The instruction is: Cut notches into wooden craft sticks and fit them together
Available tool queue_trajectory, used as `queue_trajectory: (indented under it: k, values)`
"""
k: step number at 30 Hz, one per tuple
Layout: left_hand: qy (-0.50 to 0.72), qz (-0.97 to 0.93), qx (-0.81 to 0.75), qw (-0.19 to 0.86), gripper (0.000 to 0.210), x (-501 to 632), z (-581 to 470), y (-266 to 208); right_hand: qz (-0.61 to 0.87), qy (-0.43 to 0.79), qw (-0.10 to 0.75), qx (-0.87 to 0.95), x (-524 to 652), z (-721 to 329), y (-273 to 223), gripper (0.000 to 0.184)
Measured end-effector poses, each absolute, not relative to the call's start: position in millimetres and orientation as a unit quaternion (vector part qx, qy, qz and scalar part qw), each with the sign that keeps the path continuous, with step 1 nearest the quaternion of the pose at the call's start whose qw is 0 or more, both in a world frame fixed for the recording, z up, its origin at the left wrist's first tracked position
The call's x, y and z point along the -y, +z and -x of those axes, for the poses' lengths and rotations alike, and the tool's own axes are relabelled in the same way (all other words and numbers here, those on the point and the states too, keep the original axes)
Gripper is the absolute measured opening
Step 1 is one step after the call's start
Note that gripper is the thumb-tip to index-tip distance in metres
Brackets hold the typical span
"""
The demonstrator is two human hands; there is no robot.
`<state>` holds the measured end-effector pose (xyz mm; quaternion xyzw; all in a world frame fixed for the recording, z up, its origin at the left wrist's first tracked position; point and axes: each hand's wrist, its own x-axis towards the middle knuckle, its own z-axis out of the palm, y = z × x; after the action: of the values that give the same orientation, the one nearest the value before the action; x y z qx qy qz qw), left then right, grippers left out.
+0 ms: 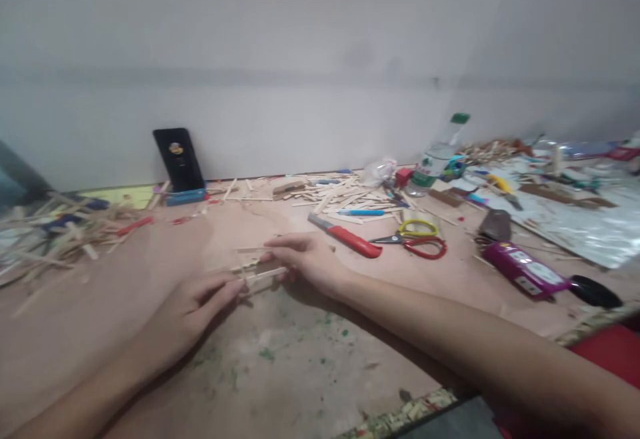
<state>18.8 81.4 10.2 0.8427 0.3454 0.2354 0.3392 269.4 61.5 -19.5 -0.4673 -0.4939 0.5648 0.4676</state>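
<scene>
Between my two hands, low over the wooden tabletop, is a small frame of thin wooden sticks (265, 275). My left hand (207, 302) pinches its left end between thumb and fingers. At the right end, my right hand (305, 262) closes its fingers around the sticks, and part of them is hidden behind the fingers. One stick (247, 249) juts out to the left from my right fingertips. How the sticks are joined is too blurred to tell. Just right of my right hand lie a red-handled knife (350, 237) and scissors (417, 237) with yellow and red handles.
Loose sticks (345, 195) are heaped by the wall, with a blue pen (361, 212) among them. A black phone (179, 159) leans at back left, near another stick pile (65, 235). A bottle (437, 155) and a purple tool (525, 269) stand or lie rightward.
</scene>
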Motion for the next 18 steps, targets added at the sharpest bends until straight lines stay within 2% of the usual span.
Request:
queue_trajectory:
  k: [4, 12, 18]
  values:
    - [0.257, -0.839, -0.345, 0.331, 0.054, -87.5, -16.5, 0.6, 0.464, 0.563, 0.459, 0.506, -66.4, -270.5, -21.2, 0.035]
    - [0.227, -0.838, -0.367, 0.333, 0.063, -81.7, -17.6, 8.8, 0.441, 0.56, 0.464, 0.526, -63.2, -273.0, -26.5, 0.034]
    - [0.199, -0.836, -0.342, 0.381, 0.051, -78.1, -14.6, 8.6, 0.442, 0.553, 0.466, 0.531, -59.5, -273.6, -31.0, 0.034]
